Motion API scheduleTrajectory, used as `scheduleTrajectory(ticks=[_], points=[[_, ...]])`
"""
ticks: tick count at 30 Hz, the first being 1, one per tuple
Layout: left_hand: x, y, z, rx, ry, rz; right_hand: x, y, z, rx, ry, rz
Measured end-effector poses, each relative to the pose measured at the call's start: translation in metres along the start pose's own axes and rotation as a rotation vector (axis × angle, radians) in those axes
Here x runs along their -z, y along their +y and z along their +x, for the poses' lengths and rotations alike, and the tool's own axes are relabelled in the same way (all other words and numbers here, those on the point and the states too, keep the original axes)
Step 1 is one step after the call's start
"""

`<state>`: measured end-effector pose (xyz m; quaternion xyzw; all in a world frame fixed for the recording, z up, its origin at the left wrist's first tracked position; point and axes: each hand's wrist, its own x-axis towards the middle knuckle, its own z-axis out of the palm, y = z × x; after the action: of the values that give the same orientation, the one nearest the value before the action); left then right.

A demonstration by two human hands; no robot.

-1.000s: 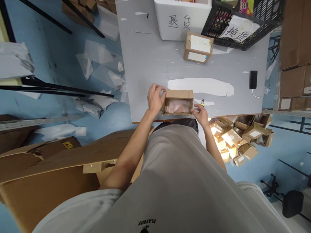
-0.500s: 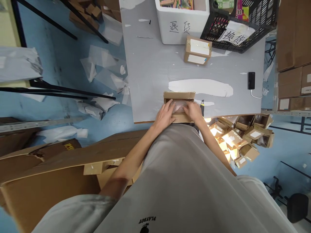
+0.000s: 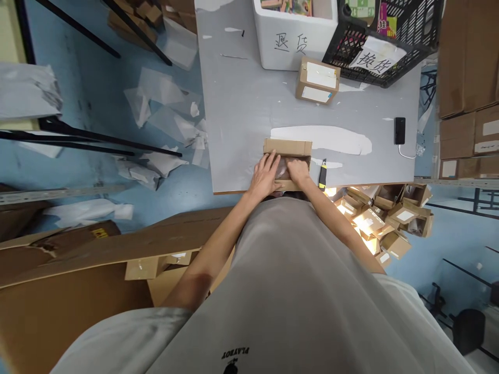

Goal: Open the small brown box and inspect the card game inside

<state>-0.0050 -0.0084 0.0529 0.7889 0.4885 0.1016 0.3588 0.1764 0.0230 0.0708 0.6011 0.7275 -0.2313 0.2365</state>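
Note:
An open brown cardboard box sits at the near edge of the grey table. Both hands are inside it, over a pale plastic-wrapped item that they mostly hide. My left hand lies flat with fingers stretched out on the box's left part. My right hand is curled, fingers closed down into the box's middle; what it grips is hidden. A yellow-and-black utility knife lies just right of the box.
A taped small box, a white bin and a black crate stand at the table's far side. A phone on a cable lies right. Small boxes are piled on the floor right, big cartons left.
Both hands left the box's outer sides and went into the open box, pressing on its contents. The knife beside the box is now uncovered.

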Motion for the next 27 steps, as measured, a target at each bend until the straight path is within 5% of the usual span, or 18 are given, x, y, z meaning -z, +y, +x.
scheduleTrajectory(ticks=[6, 14, 21, 27], points=[[-0.003, -0.005, 0.002, 0.008, 0.001, -0.008, 0.010, 0.000, 0.003, 0.105, -0.060, -0.027], [-0.005, -0.012, 0.003, 0.019, 0.003, -0.047, 0.015, 0.012, -0.042, 0.046, 0.022, -0.023], [0.006, -0.014, 0.001, 0.090, 0.174, -0.280, 0.043, 0.021, -0.085, -0.045, 0.289, 0.108], [0.023, -0.008, 0.007, 0.163, 0.234, -0.711, 0.066, 0.036, -0.116, -0.057, 0.574, 0.371]])
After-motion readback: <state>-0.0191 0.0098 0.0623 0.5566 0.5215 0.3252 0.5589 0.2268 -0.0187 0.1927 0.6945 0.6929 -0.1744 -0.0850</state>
